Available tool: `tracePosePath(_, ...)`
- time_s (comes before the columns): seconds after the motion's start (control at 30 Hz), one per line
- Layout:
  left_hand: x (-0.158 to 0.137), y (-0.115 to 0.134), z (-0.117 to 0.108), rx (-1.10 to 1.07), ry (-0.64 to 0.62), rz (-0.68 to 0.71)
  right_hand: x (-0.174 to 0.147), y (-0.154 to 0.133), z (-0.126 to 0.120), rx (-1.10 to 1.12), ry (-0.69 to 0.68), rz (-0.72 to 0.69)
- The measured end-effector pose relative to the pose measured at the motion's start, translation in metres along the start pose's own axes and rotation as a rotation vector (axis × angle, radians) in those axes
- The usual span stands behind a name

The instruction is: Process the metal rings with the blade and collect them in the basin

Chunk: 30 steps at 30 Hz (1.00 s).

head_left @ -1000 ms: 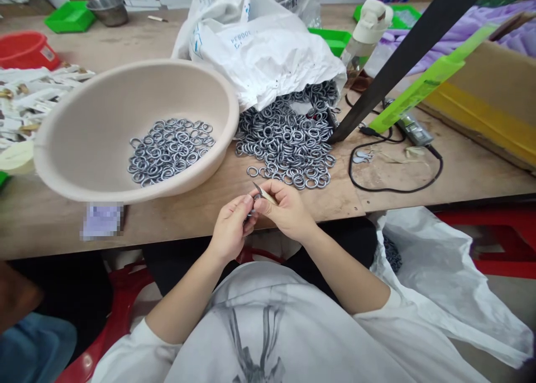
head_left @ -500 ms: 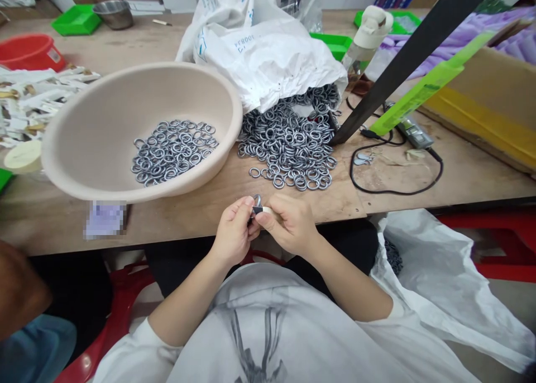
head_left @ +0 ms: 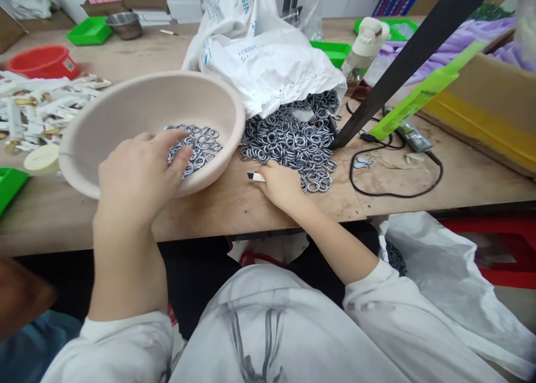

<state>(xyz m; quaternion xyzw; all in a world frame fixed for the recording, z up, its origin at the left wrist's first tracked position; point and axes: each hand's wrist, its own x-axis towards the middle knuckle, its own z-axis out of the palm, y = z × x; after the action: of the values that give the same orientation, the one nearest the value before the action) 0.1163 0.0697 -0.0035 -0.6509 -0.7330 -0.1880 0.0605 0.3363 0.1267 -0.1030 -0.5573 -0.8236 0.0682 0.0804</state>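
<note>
My left hand is over the near side of a beige basin, fingers and thumb apart, and nothing shows in it. Metal rings lie in the basin, partly hidden behind that hand. My right hand is closed on a small blade with a white handle and a dark tip pointing left. Its fingers reach the near left edge of a heap of grey metal rings on the table; some fingertips are hidden. The heap spills from a white sack.
A dark metal post slants up right of the heap. Beside it lie a green strip and a cabled device. White pieces are piled left of the basin. An open white bag hangs low at right. Another person's arm shows at left.
My hands were together at the table edge with a ring at the blade. The left has moved left over the basin, the ring no longer visible; the right has moved forward to the heap.
</note>
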Motion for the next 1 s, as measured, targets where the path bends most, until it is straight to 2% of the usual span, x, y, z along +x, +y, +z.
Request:
tracePosePath(0.07,0.008,-0.009,0.000,0.071,-0.077,-0.019,0.006,-0.003,-0.001,-0.029,-0.037,0.000)
tracePosePath(0.1,0.007,-0.010,0.003,0.047,-0.056,-0.009,0.006,-0.003,-0.002,0.010,-0.025,0.001)
tracePosePath(0.17,-0.005,-0.006,0.011,-0.058,0.098,0.060,0.000,0.001,-0.005,0.224,0.018,-0.018)
tracePosePath(0.23,-0.023,0.006,0.023,-0.175,0.244,0.227,-0.012,0.005,-0.011,0.582,0.000,-0.071)
tracePosePath(0.27,-0.033,0.014,0.030,-0.230,0.220,0.342,-0.019,0.006,-0.014,0.778,-0.048,-0.109)
tracePosePath(0.3,-0.042,0.023,0.038,-0.286,0.112,0.438,-0.026,0.007,-0.017,0.964,-0.110,-0.143)
tracePosePath(0.37,-0.057,0.038,0.055,-0.379,-0.072,0.483,-0.040,0.005,-0.022,1.250,-0.209,-0.173)
tracePosePath(0.4,-0.063,0.044,0.063,-0.448,-0.129,0.440,-0.047,0.002,-0.022,1.338,-0.217,-0.162)
tracePosePath(0.47,-0.072,0.053,0.078,-0.706,-0.231,0.284,-0.057,-0.004,-0.018,1.413,-0.124,-0.092)
tracePosePath(0.57,-0.081,0.061,0.094,-1.287,-0.431,-0.057,-0.067,-0.012,-0.006,1.392,0.067,-0.024)
tracePosePath(0.67,-0.085,0.070,0.100,-1.679,-0.546,-0.301,-0.068,-0.014,0.005,1.407,0.075,-0.065)
tracePosePath(0.73,-0.086,0.074,0.099,-1.805,-0.574,-0.372,-0.064,-0.012,0.008,1.407,0.075,-0.071)
tracePosePath(0.8,-0.086,0.076,0.098,-1.879,-0.606,-0.422,-0.061,-0.008,0.007,1.330,0.134,-0.058)
tracePosePath(0.9,-0.086,0.076,0.096,-1.936,-0.638,-0.502,-0.064,-0.003,0.005,1.072,0.244,-0.113)
tracePosePath(1.0,-0.086,0.074,0.096,-1.974,-0.632,-0.586,-0.073,-0.004,0.001,0.839,0.246,-0.209)
